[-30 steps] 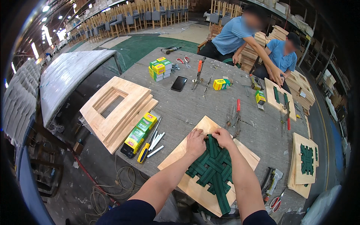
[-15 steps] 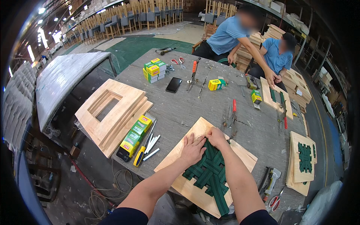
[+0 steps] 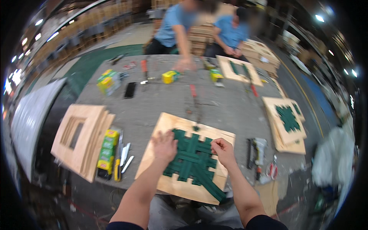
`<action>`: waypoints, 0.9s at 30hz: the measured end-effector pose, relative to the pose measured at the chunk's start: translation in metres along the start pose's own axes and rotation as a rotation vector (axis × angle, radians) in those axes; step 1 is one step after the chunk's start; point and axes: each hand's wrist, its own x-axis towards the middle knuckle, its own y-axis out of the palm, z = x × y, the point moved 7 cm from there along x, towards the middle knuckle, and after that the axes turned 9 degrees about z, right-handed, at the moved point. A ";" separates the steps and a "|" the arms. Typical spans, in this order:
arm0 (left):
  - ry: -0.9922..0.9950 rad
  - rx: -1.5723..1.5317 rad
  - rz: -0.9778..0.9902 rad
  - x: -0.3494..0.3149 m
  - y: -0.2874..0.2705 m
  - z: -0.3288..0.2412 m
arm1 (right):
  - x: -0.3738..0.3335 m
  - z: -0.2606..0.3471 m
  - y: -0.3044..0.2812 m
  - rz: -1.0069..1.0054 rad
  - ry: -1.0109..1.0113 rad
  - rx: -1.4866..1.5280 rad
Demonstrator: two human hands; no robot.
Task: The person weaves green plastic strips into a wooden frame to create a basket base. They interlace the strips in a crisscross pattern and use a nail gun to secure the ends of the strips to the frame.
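Observation:
A light wooden board point(image 3: 220, 134) lies on the grey table in front of me. Dark green webbing straps point(image 3: 188, 156) are woven crosswise over its middle, and one loose strap end point(image 3: 214, 190) runs past its near right edge. My left hand point(image 3: 165, 146) rests flat, fingers spread, on the board and the left edge of the weave. At the weave's upper right, my right hand point(image 3: 224, 151) has its fingers curled together in a pinch; whatever may be between them cannot be made out. A red-handled clamp point(image 3: 193, 92) is beyond the board.
Left are stacked wooden frames point(image 3: 63, 132), green-yellow boxes point(image 3: 107, 149), a yellow-handled screwdriver point(image 3: 117, 168) and white sticks point(image 3: 127, 164). Right are a staple gun point(image 3: 260, 151), red-handled scissors point(image 3: 272, 168) and webbed boards point(image 3: 297, 134). Two people in blue sit across; one's hand point(image 3: 185, 64) reaches over the table.
The view has swung, squaring the board before me. My right hand has left the weave's far end beside my left hand and moved to its right side. A co-worker's arm has shifted leftward.

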 end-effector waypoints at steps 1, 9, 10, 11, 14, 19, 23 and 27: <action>-0.012 -0.016 0.008 0.001 -0.003 -0.002 | -0.024 -0.002 -0.040 -0.096 -0.031 0.006; -0.002 -0.052 0.000 0.002 -0.007 -0.015 | -0.127 -0.004 -0.266 -0.791 0.281 -1.028; 0.016 -0.047 0.002 0.002 -0.007 -0.020 | -0.122 -0.013 -0.273 -0.735 0.384 -1.132; 0.007 -0.018 -0.023 0.001 -0.009 -0.013 | -0.106 -0.027 -0.272 -0.649 0.530 -1.037; 0.036 -0.021 -0.112 -0.001 -0.013 -0.015 | -0.092 -0.052 -0.286 -0.617 0.626 -0.921; 0.066 -0.097 -0.111 0.002 -0.010 -0.020 | -0.104 -0.033 -0.307 -0.709 0.369 -0.515; 0.012 -0.037 -0.072 -0.004 -0.011 -0.001 | -0.094 0.002 -0.236 -0.606 0.123 -0.185; 0.030 -0.065 -0.075 -0.002 -0.008 -0.006 | -0.089 0.069 -0.189 -0.489 0.163 -0.002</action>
